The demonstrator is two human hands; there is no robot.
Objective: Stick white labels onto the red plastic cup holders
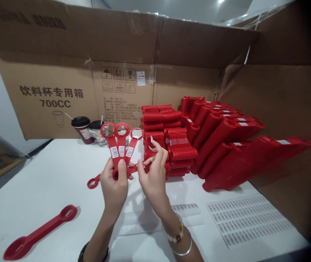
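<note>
Far left, front: loose red double-ring plastic strip (39,231) lying flat on the white table (54,174). Next, against the printed carton (44,127), a dark-lidded drink cup (84,131) with straw, a second lidded cup (97,126) just beside it. Another red ring end (93,182) lies on the table behind the left hand (114,185). That hand grasps three fanned strips (121,141), thumb across their lower ends, rings up, held above the table, mid-view. Right hand (154,176): thumb and fingers appear to pinch a fourth strip (133,168) slanting out of the left hand; firmness can't be told. Pale bit at its index fingertip, nail or sticker, can't tell. Behind it, stacked strip bundles (181,143); further right, taller leaning bundles (226,156); front right, a barcode label sheet (250,218).

Risks, judged: the fan could slip or splay if the left thumb eases; tugging the fourth strip could drag the others along; an elbow bump could topple the leaning bundles onto the sheet.

Look: fanned strips glossy red, thin, flat-shanked, open ring on top, each with a white barcode sticker below the ring, slightly tilted on the outer two.
</note>
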